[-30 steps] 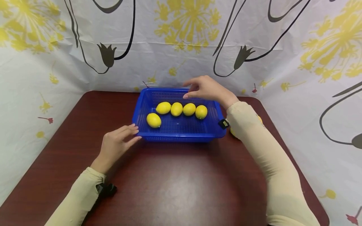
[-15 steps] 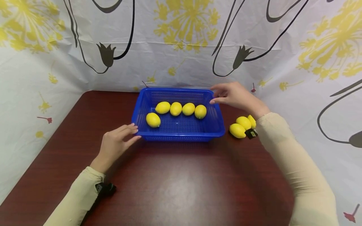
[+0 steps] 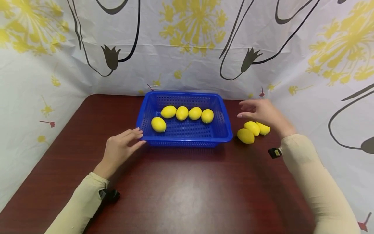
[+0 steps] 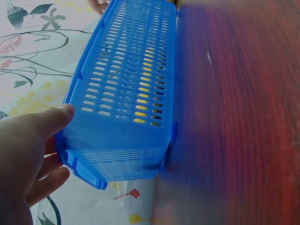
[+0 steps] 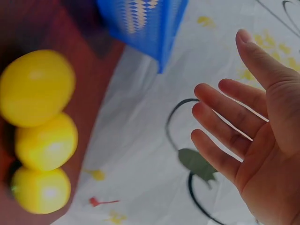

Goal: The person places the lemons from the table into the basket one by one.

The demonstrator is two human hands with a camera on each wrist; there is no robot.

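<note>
A blue perforated plastic basket point(image 3: 184, 139) stands on the table with several yellow lemons point(image 3: 182, 113) inside, most in a row at the back and one at the front left. My left hand point(image 3: 119, 150) holds the basket's front-left corner; in the left wrist view the thumb point(image 4: 56, 119) is on one side of the rim and the fingers on the other. My right hand point(image 3: 264, 112) hovers right of the basket, behind and above three lemons point(image 3: 252, 128) lying together on the table. In the right wrist view its palm is bare and its fingers point(image 5: 225, 124) are spread, holding nothing.
The dark red-brown wooden table point(image 3: 175, 188) reaches back to a white cloth wall point(image 3: 181, 71) printed with yellow and grey flowers. More of this cloth hangs at both sides. A small black device point(image 3: 274, 152) is strapped at the right wrist.
My right hand has moved from above the basket out to the right and slightly down, uncovering the three lemons there. The left hand and the basket stay in place.
</note>
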